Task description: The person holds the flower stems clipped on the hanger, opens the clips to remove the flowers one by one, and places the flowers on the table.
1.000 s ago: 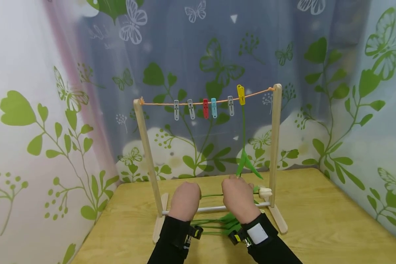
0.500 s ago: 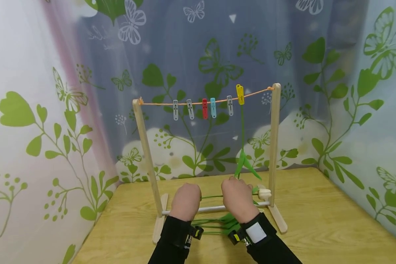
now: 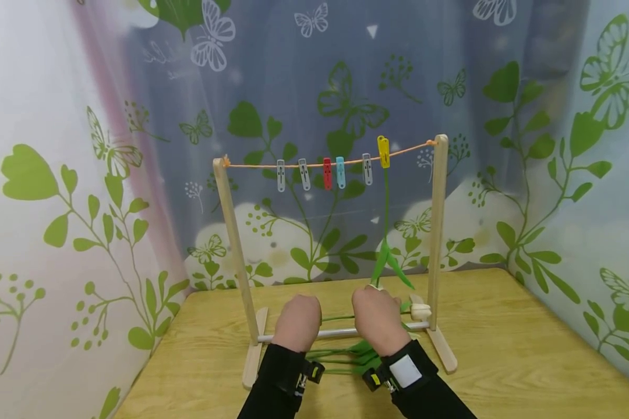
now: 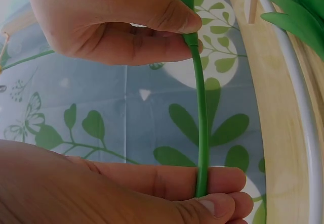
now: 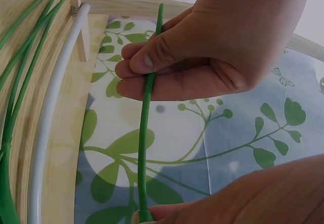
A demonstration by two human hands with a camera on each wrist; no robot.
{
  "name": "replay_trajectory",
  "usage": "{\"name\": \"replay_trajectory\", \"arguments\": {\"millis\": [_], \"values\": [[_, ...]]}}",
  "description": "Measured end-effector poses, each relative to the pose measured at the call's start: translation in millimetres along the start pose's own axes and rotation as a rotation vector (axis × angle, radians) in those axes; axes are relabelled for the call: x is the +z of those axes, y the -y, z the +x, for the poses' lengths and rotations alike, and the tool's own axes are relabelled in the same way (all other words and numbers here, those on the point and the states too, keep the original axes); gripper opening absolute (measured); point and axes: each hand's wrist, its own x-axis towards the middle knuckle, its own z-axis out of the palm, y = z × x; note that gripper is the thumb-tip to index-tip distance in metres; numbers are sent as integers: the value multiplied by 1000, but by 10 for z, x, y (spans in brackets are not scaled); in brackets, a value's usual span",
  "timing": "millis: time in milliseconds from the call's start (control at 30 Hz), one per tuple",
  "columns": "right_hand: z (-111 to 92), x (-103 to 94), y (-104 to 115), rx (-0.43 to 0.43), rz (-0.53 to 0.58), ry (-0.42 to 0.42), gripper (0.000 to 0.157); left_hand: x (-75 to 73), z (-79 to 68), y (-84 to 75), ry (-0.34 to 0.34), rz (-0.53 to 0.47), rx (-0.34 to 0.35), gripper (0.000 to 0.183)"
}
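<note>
An artificial white tulip (image 3: 420, 311) is held level between both hands, its bloom pointing right. The left hand (image 3: 297, 323) pinches the green stem (image 5: 144, 148) near its bare end, thumb against fingers, as the right wrist view shows. Where the leaves join the stem, the right hand (image 3: 378, 314) grips it between thumb and fingers, seen at the top of the left wrist view. Just behind the right hand, a second tulip (image 3: 387, 203) hangs stem-up from a yellow clothespin (image 3: 384, 152); its bloom is mostly hidden by that hand.
A wooden frame (image 3: 438, 233) carries an orange string (image 3: 257, 166) with several clothespins, including a red one (image 3: 327, 173) and a blue one (image 3: 340, 173). A white crossbar (image 3: 338, 333) runs low between the posts. More green stems (image 3: 335, 361) lie on the table (image 3: 503, 349) below the hands.
Both hands and the tulip have dropped slightly in the last half second. The grips look the same, and the hanging tulip and clothespins stay in place.
</note>
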Motion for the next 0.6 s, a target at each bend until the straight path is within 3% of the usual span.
{"name": "replay_trajectory", "arguments": {"millis": [133,367,600], "values": [[-5,29,-12,-12,8,-4,44,35,3,3,-9,-7,5,45],[-1,24,-7,-22,0,6,49,60,3,6,-63,64,45,47],[-24,35,13,-26,-3,12,48,81,-14,-1,-42,63,40,45]]}}
